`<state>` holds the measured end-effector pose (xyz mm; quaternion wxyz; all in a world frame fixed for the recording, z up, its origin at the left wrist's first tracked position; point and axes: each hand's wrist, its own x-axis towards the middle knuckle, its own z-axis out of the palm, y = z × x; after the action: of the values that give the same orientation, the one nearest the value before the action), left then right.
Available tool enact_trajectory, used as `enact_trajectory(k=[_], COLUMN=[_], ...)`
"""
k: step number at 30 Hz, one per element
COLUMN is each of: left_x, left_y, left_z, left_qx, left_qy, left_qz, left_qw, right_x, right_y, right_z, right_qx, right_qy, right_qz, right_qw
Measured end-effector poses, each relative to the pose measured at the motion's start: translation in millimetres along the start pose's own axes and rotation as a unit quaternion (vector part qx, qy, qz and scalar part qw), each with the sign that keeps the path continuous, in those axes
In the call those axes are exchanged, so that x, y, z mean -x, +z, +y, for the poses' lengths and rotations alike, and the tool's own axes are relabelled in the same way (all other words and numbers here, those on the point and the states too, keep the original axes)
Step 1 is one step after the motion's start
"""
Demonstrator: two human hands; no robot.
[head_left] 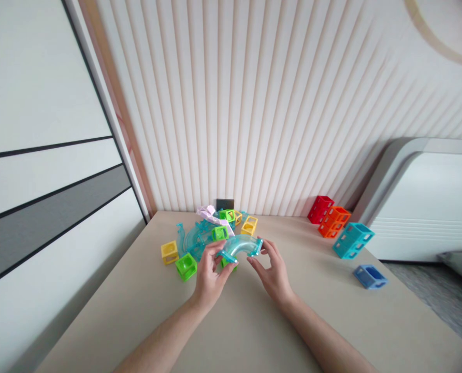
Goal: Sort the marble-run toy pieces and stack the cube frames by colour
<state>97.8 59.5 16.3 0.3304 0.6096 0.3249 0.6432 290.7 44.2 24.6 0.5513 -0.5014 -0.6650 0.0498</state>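
A clear teal curved track piece [239, 243] is held up over the table between my two hands. My left hand [211, 269] pinches its left end, thumb in front and fingers behind. Its right end is gripped by the thumb and fingers of my right hand [273, 272]. Just behind and beneath the curve lies a heap with a green cube frame [220, 233], a pale lilac piece [219, 217] and more clear teal track pieces [197, 241]. A green cube frame partly hidden by my left hand sits below the curve.
Left of the heap are a yellow cube frame [169, 252] and a green cube frame [186, 267]; another yellow frame [249, 226] stands behind. On the right, red [320, 209], orange [333, 221], teal [353, 241] and blue [370, 276] blocks line the table [250, 331]. A ribbed wall rises behind.
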Motion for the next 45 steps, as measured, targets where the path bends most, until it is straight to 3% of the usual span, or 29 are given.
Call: enact_trajectory(k=[35,45], left_x=[-4.3,-4.2], left_y=[-3.6,-2.7], left_z=[-3.4,-2.9], left_qx=[-0.04,-0.037], left_qy=[-0.053,-0.066], left_qz=[-0.031,-0.029], left_qw=[0.997,0.997], right_x=[0.0,-0.5], right_y=[2.2,-0.1], right_z=[10.7,10.1], right_qx=[-0.049,-0.047], right_qy=[0.047,0.033], right_qz=[0.008,0.016], right_qw=[0.998,0.998])
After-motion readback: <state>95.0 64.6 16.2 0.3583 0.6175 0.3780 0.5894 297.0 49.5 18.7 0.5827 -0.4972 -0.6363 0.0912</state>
